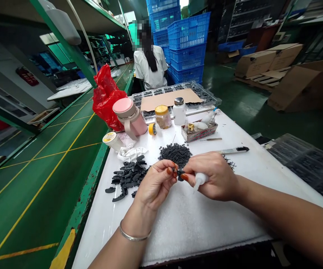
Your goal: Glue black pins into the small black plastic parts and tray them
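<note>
Both hands are closed: our left hand (156, 183) pinches a small black part (179, 173) over the bench (178, 231), and our right hand (213, 175) grips a white squeeze bottle (200, 179). One slip could lose the part among the black granules (175, 154).

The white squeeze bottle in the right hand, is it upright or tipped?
Tipped: the right hand holds the white squeeze bottle nearly on its side, nozzle slanting down-left.
</note>
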The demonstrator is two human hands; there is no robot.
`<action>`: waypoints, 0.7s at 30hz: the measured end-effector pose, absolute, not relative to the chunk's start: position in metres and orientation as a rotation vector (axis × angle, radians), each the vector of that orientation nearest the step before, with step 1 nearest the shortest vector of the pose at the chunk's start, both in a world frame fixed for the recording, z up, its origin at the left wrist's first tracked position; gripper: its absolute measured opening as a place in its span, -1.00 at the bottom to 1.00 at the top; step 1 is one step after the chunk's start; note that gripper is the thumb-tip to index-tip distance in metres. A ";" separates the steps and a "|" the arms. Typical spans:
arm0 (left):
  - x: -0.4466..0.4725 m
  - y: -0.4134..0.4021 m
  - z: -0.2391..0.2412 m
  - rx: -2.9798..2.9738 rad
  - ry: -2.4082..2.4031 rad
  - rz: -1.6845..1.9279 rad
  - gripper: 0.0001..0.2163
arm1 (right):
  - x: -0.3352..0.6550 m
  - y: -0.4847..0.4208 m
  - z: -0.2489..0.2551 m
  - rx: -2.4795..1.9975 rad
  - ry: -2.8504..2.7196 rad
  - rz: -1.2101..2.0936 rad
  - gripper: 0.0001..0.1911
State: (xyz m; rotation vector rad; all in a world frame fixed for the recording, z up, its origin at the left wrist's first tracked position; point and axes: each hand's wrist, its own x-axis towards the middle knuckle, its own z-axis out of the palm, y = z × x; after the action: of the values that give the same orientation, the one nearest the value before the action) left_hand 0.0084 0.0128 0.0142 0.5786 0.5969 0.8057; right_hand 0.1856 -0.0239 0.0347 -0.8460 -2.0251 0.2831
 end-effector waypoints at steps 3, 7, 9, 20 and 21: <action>0.008 0.013 0.014 0.589 0.599 0.803 -0.73 | 0.186 -0.024 0.035 -0.866 -2.037 0.281 -0.87; 0.008 0.013 0.013 0.604 0.604 0.816 -0.74 | 0.186 -0.023 0.035 -0.883 -2.040 0.298 -0.87; 0.009 0.014 0.013 0.611 0.608 0.821 -0.75 | 0.186 -0.024 0.035 -0.887 -2.038 0.303 -0.86; 0.008 0.012 0.014 0.639 0.655 0.837 -0.72 | 0.186 -0.023 0.035 -0.894 -2.036 0.315 -0.84; 0.008 0.012 0.014 0.641 0.656 0.837 -0.72 | 0.186 -0.023 0.035 -0.894 -2.035 0.318 -0.84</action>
State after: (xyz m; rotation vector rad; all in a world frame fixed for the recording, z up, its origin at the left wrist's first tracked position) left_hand 0.0077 0.0122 0.0140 0.6414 0.6560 0.8367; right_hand 0.1856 -0.0232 0.0353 -0.8941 -2.0354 0.3178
